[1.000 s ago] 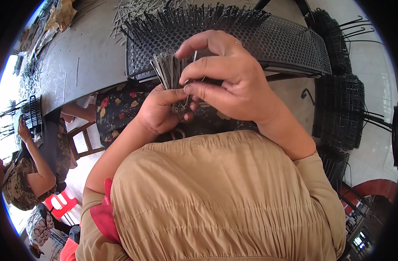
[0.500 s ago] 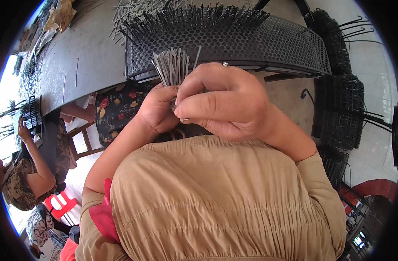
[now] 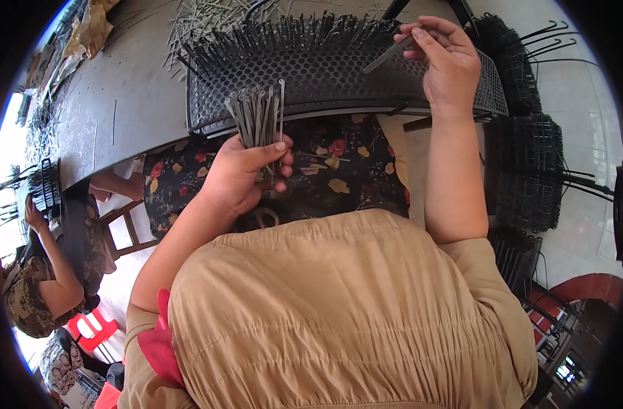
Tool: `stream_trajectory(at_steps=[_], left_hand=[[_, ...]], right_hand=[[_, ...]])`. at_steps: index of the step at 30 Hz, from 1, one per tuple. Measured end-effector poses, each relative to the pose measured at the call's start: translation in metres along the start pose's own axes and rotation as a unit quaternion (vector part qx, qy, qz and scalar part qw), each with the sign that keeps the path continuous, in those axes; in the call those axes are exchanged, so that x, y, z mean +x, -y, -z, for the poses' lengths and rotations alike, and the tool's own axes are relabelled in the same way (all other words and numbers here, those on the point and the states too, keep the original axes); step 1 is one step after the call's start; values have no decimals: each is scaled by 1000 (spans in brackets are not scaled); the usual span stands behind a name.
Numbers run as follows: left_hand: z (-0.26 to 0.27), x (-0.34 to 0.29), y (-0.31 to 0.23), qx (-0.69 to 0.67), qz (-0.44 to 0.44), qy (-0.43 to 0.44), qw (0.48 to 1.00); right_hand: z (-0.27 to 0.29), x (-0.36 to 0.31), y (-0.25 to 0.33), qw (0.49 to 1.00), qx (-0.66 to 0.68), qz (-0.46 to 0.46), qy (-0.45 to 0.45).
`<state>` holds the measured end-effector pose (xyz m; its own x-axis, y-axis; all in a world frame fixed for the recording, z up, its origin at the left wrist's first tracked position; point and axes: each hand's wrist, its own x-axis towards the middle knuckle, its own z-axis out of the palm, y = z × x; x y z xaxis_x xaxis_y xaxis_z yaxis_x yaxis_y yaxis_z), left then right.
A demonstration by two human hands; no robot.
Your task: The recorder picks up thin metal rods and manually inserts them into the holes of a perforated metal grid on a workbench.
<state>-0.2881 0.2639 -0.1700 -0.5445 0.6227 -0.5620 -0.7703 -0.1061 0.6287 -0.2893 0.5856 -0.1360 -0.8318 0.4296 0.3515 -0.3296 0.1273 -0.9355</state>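
My left hand [image 3: 233, 170] is closed round a bundle of thin grey metal strips [image 3: 253, 119] that fan out upward above my lap. One strip [image 3: 282, 102] stands a little apart at the bundle's right side, under my thumb. Raised over the right part of a black perforated metal rack [image 3: 291, 75], my right hand [image 3: 451, 65] pinches a flat grey metal strip [image 3: 386, 56] between thumb and fingers. That strip slants down to the left. Dark thin strips [image 3: 298, 31] stand in a dense row along the rack's far edge.
Loose strips [image 3: 209, 20] lie heaped on the grey table [image 3: 131, 75] behind the rack. Stacks of black wire racks [image 3: 526, 170] stand at the right. A person in a camouflage sleeve [image 3: 25, 293] works at the left. Patterned cloth [image 3: 338, 153] covers my lap.
My right hand has moved away from the bundle, up and to the right over the rack, with a strip in its fingers. The left hand stays low, still gripping the bundle.
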Motion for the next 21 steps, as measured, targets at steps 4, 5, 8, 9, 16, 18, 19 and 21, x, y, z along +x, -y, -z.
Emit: stream_trajectory(at_steps=[4, 5, 8, 9, 16, 18, 19, 21], left_hand=[[0, 0, -1, 13, -4, -5, 1000], [-1, 0, -1, 12, -6, -7, 1000], [-2, 0, -1, 18, -7, -13, 1000], [-2, 0, -1, 25, -8, -18, 999], [-6, 0, -3, 19, -1, -14, 1000], [-6, -2, -4, 22, -3, -25, 999], [-5, -1, -4, 22, -3, -26, 999], [-5, 1, -4, 28, -2, -21, 999]], right_hand=[[2, 4, 4, 999, 34, 30, 2], [0, 6, 5, 999, -22, 42, -9], [-15, 7, 37, 995, -58, -63, -49], [-12, 9, 36, 995, -57, -63, -48], [-4, 18, 37, 999, -49, -15, 5], [-6, 20, 36, 998, -67, -11, 12], [-7, 19, 38, 999, -44, -5, 3], [-9, 18, 38, 1000, -22, 1, -9]])
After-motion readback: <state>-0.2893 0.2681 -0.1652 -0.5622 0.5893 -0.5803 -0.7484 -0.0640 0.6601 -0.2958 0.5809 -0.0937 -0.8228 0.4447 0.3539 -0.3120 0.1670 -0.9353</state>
